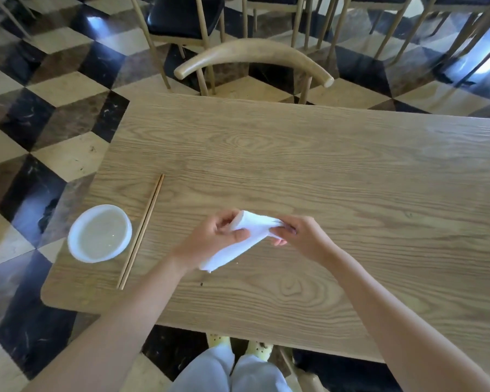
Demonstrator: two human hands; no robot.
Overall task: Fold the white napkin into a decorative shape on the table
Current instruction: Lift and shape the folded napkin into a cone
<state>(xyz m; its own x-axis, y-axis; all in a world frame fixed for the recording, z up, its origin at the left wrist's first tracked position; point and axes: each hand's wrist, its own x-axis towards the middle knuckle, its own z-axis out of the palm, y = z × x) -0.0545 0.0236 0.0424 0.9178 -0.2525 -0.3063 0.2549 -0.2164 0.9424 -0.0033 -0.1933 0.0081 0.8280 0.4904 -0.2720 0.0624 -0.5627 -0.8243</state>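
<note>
The white napkin (239,241) is folded into a narrow strip and held just above the wooden table (337,171), near its front middle. My left hand (210,241) grips the strip's upper left part, thumb across the cloth, and the lower end hangs down toward the table. My right hand (303,236) pinches the strip's right end between its fingertips. Part of the napkin is hidden behind my left palm.
A white bowl (99,233) stands at the table's left front corner, with a pair of wooden chopsticks (142,232) lying beside it. A wooden chair (252,62) stands at the far edge. More chairs stand on the checkered floor beyond.
</note>
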